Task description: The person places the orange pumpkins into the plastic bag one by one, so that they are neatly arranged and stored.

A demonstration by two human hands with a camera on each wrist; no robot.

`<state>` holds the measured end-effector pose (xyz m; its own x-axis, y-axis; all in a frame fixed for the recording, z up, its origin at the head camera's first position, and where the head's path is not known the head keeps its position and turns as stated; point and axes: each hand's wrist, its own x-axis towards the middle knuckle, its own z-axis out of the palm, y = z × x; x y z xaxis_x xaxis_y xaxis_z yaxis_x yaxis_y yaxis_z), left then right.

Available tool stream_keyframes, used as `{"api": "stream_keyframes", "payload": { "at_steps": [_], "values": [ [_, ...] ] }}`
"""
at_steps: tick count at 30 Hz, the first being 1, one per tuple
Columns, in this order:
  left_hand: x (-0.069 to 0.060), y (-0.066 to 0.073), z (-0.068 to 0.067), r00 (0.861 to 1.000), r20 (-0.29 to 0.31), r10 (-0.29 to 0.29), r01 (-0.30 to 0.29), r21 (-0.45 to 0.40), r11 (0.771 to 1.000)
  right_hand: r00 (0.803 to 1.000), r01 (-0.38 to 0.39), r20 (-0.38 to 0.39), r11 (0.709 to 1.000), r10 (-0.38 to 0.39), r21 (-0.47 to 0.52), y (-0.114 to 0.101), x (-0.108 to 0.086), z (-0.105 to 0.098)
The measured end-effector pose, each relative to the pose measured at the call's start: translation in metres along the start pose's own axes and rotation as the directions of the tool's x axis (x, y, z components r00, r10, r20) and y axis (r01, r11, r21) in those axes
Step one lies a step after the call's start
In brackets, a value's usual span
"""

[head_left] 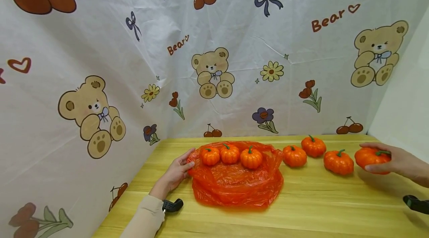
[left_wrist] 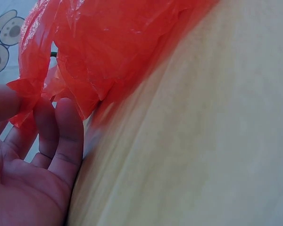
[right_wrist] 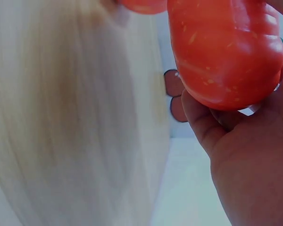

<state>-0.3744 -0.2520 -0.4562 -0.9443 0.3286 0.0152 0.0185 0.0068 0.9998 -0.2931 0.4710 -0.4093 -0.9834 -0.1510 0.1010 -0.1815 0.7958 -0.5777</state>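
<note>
A red plastic bag [head_left: 234, 191] lies spread on the table, its mouth facing up. Three small orange pumpkins with green stems, among them a middle pumpkin [head_left: 229, 154], sit in a row at its back. My left hand [head_left: 175, 174] is at the bag's left edge and pinches the thin plastic between thumb and fingers; the left wrist view shows the crumpled rim [left_wrist: 26, 101] there. At the far right, my right hand [head_left: 405, 163] grips a larger pumpkin [head_left: 366, 159] from the side, thumb in front and fingers behind. That pumpkin [right_wrist: 226, 52] looks raised off the tabletop.
Three more pumpkins stand between bag and right hand: a left one [head_left: 294, 156], a back one [head_left: 313, 146] and a front one [head_left: 338, 162]. The wooden table [head_left: 318, 208] ends at a hung cloth [head_left: 241, 115] with printed bears. A white wall [head_left: 402, 126] bounds the right side.
</note>
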Motion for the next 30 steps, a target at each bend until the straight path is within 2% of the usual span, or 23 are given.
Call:
{"api": "stream_keyframes", "payload": {
  "at_steps": [4, 13, 21, 23, 27, 30],
  "values": [
    [0.0, 0.0, 0.0, 1.0, 0.001, 0.0, 0.0, 0.001, 1.0, 1.0, -0.007, 0.02, 1.0, 0.008, -0.014, -0.012, 0.001, -0.002],
    [0.0, 0.001, 0.0, 1.0, -0.008, -0.006, 0.006, 0.012, 1.0, 0.999, 0.045, 0.011, 0.999, -0.044, -0.029, -0.052, 0.004, 0.001],
    [0.002, 0.001, 0.0, 1.0, -0.012, -0.004, 0.004, 0.007, 1.0, 0.992, 0.109, 0.056, 0.993, -0.111, 0.049, -0.085, 0.013, 0.004],
    [0.001, 0.001, -0.001, 1.0, -0.01, -0.002, 0.002, 0.008, 1.0, 0.992, 0.098, 0.072, 0.994, -0.102, 0.056, -0.093, 0.015, 0.004],
    [0.001, 0.0, -0.001, 1.0, -0.006, 0.003, -0.003, 0.008, 1.0, 0.993, 0.072, 0.097, 0.997, -0.074, 0.023, -0.107, 0.02, 0.005],
    [0.001, -0.001, 0.0, 1.0, -0.009, -0.001, 0.001, 0.004, 1.0, 0.993, 0.078, 0.096, 0.996, -0.074, -0.039, -0.118, 0.022, 0.006]
  ]
}}
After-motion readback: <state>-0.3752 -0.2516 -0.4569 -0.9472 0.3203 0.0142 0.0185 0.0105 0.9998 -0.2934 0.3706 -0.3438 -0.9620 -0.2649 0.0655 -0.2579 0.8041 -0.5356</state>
